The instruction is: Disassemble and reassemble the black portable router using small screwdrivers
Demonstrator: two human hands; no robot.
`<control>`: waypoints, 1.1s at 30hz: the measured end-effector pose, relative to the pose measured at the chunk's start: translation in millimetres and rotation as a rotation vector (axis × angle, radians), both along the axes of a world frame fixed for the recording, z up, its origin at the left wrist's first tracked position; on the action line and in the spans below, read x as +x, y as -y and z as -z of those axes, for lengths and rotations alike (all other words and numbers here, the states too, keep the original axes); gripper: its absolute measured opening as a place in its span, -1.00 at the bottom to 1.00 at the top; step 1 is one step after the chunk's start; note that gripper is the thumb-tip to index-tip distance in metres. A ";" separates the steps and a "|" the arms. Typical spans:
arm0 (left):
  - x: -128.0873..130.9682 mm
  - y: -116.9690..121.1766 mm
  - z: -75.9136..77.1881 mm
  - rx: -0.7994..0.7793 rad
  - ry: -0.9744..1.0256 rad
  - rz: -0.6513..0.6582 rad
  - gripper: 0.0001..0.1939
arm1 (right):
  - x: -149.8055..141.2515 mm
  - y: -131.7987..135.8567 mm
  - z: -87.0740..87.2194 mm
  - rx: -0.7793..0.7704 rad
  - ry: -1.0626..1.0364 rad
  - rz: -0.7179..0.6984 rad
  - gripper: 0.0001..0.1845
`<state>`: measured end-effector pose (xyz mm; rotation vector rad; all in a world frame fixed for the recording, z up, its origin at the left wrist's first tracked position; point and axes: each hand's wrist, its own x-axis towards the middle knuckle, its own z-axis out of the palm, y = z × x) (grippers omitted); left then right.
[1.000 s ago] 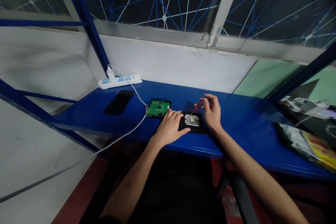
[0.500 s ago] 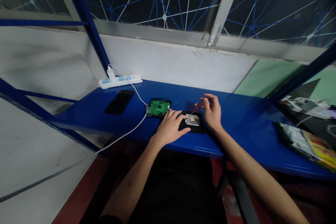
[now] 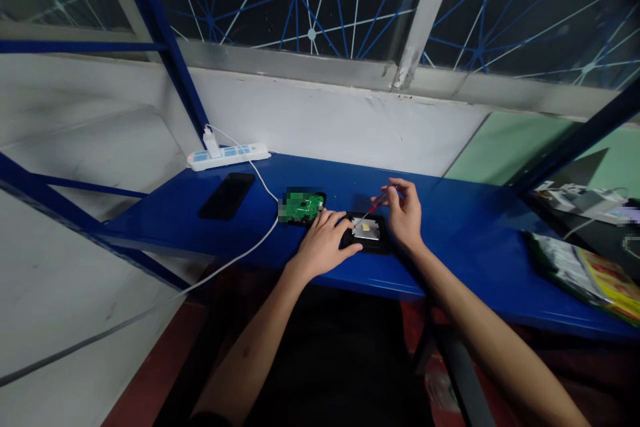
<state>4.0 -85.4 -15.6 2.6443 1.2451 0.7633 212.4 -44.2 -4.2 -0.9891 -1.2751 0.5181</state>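
A black device casing [image 3: 384,243] lies on the blue table, with a silver metal plate [image 3: 371,233] set in it and a small pale yellow piece on the plate. My left hand [image 3: 324,240] rests on the casing's left side, its fingers spread and its thumb along the near edge. A red-handled screwdriver [image 3: 373,207] is held in my right hand [image 3: 403,208], tilted, with its thin shaft pointing down to the plate's upper left corner. Beyond my left fingers lies a green circuit board [image 3: 301,207] in a dark frame.
At the left lies a black phone [image 3: 227,196]. Behind it a white power strip [image 3: 230,156] holds a charger, whose cable [image 3: 240,257] runs over the table's front edge. A shiny packet [image 3: 583,273] lies at the right. Blue frame posts [image 3: 160,33] rise at both sides.
Almost nothing differs. Both hands and the screwdriver keep their places on the casing; the view shifts only very slightly.
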 end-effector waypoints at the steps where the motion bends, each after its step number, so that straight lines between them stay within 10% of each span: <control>1: 0.1 0.0 0.0 -0.001 -0.001 -0.001 -0.65 | -0.3 0.4 -0.2 0.003 0.005 0.000 -0.77; 23: 0.9 -0.6 -0.5 -0.002 0.009 0.005 -0.65 | -5.8 7.1 -4.7 0.056 0.082 0.013 -0.79; 33: 0.6 -0.6 -2.6 -0.012 0.010 0.011 -0.65 | -29.1 -2.7 -33.5 0.115 0.384 -0.193 -0.73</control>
